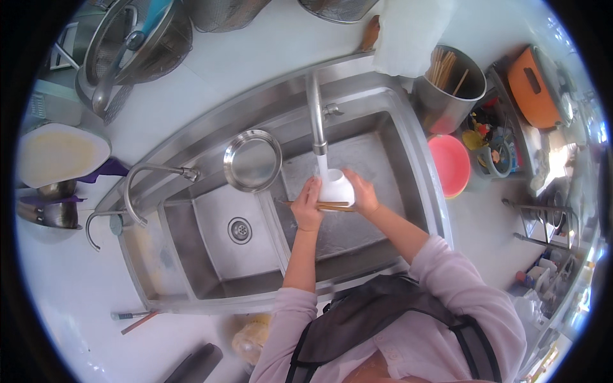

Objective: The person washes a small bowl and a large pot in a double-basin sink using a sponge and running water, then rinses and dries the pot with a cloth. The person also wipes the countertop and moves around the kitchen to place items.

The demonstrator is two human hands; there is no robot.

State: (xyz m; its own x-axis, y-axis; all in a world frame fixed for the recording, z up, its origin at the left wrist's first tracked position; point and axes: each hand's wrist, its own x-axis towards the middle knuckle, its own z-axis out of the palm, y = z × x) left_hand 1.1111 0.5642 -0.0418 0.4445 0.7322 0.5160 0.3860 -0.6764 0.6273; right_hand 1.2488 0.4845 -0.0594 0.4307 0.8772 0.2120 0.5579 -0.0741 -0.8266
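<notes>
A white bowl (338, 191) is held tilted between my two hands, under the water running from the steel faucet (316, 115). My left hand (308, 203) grips the bowl's left side, with a pair of wooden chopsticks (335, 206) also in its grasp; they lie crosswise below the bowl. On the right side of the bowl, my right hand (362, 191) holds its wall. Both hands are over the right basin (378, 158) of a stainless steel sink, whose floor looks wet. The bowl's inside is mostly hidden.
A round steel plate (253, 161) leans by the divider beside the left basin (225, 206). Another curved faucet (148, 168) arches at left. Right of the sink stand a steel pot (449, 88) holding chopsticks and a pink basin (448, 165). Mesh strainers (158, 57) sit behind.
</notes>
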